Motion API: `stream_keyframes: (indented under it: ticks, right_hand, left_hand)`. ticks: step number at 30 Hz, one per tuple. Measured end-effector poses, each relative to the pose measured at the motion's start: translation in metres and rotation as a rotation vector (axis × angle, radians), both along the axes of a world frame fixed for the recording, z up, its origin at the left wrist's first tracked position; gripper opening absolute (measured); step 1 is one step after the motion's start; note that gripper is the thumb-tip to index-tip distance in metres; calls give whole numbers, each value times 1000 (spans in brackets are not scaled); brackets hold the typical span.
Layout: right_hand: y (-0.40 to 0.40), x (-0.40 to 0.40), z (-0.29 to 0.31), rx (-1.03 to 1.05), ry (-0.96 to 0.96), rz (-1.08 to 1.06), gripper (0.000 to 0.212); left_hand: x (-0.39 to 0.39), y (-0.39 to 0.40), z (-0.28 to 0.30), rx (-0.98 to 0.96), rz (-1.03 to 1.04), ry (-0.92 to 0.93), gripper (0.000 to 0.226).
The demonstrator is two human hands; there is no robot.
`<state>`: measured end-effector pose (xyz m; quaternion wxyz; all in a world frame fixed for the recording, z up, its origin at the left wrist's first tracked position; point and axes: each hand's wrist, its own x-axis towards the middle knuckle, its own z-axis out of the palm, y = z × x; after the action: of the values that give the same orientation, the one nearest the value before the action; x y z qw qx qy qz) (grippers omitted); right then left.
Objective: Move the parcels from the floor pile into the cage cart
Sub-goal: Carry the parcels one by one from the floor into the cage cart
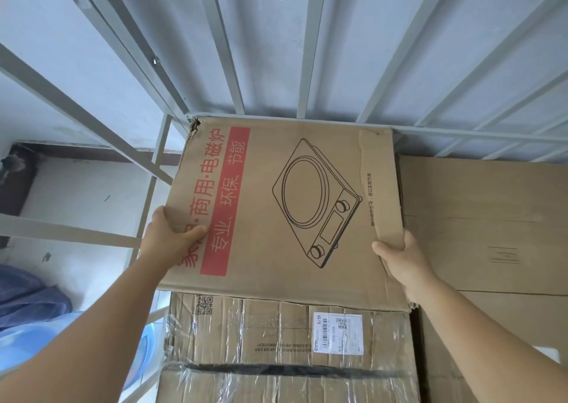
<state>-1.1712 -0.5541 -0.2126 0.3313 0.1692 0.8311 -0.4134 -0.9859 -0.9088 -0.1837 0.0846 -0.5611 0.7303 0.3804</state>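
Note:
A flat brown cardboard parcel with a red band of text and a line drawing of a cooker lies inside the cage cart, its far edge against the grey back bars. My left hand grips its left edge, thumb on top. My right hand grips its near right edge, thumb on the top face. The parcel rests on a taped brown box with a white shipping label.
More brown cartons fill the cart to the right, at about the same height. Grey side bars of the cage run along the left. Beyond them lie a pale floor, a blue plastic tub and a dark blue bag.

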Motion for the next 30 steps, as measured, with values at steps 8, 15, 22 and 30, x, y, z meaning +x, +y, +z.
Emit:
stream_keyframes:
  ticks: [8, 15, 22, 30]
  right_hand:
    - [54, -2, 41, -2, 24, -41, 40]
    - [153, -30, 97, 20, 87, -99, 45]
    - [277, -79, 104, 2, 102, -151, 50]
    - [400, -149, 87, 50, 142, -173, 58]
  left_hand:
    - [12, 55, 14, 62, 41, 115, 77]
    - [-38, 141, 50, 124, -5, 229, 68]
    - [-109, 254, 65, 138, -64, 281, 61]
    - [-179, 380, 44, 214, -59, 291, 73]
